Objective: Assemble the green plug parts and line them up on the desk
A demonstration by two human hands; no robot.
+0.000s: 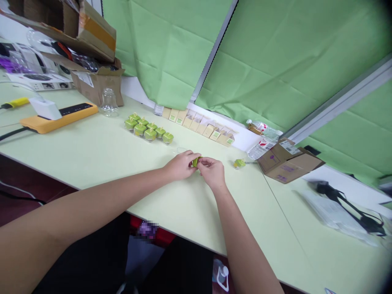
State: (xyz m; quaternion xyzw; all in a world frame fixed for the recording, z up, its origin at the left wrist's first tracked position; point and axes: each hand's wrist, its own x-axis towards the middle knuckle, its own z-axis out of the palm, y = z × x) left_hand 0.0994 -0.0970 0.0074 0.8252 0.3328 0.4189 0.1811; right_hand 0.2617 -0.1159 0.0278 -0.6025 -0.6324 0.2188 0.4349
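My left hand [183,165] and my right hand [211,170] meet above the middle of the table, their fingers closed around a small green lid [195,162]. Fingers cover most of it, so whether a cup is attached below cannot be seen. Just behind my left hand is a faint clear thing [180,150], too indistinct to name. Several small clear containers with green lids [150,134] stand in a cluster on the left, with pale loops on top. One more green-lidded container [239,163] sits apart, to the right of my right hand.
Small cardboard house-shaped boxes [196,123] line the back wall. An orange power strip [61,117], a clear plastic dome [109,103] and cardboard boxes [94,83] are on the left. On the right are plastic bottles [260,149], an open carton [286,161] and a black strap [349,202].
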